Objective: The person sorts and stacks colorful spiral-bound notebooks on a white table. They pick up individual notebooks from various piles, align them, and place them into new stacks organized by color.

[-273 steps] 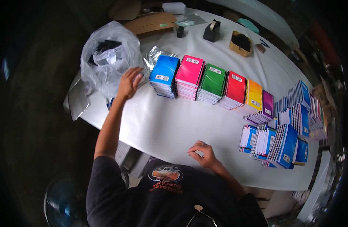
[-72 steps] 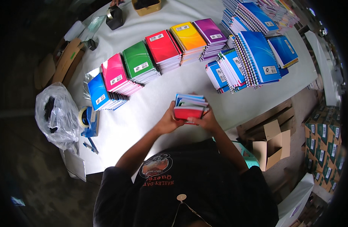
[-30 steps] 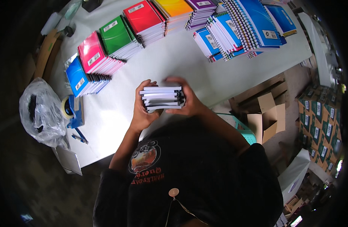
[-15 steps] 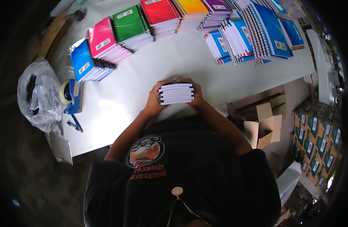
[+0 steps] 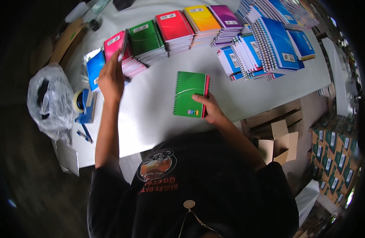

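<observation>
My right hand (image 5: 211,108) grips a small stack of spiral notebooks, its thumb on the green cover of the top notebook (image 5: 189,89). A red edge with binding shows along the stack's right side. At the left, my left hand (image 5: 110,78) reaches over the blue notebook stack (image 5: 94,68) to the pink notebook stack (image 5: 113,41). Its fingers are closed at the bound edge of the top pink notebook, partly hidden by the hand. The green stack (image 5: 144,37), red stack (image 5: 174,25), yellow stack (image 5: 201,20) and purple stack (image 5: 225,16) continue the row to the right.
More blue notebooks (image 5: 275,43) are piled at the far right of the white table (image 5: 150,107). A plastic bag (image 5: 51,103), tape dispenser (image 5: 86,106) and pens (image 5: 85,135) lie at the left. An opened carton (image 5: 279,144) and patterned boxes (image 5: 333,154) stand right, beyond the table edge.
My left hand has let go of the small stack and moved left and away to the pink notebooks. The stack, earlier seen edge-on between both hands, now shows its green cover in my right hand.
</observation>
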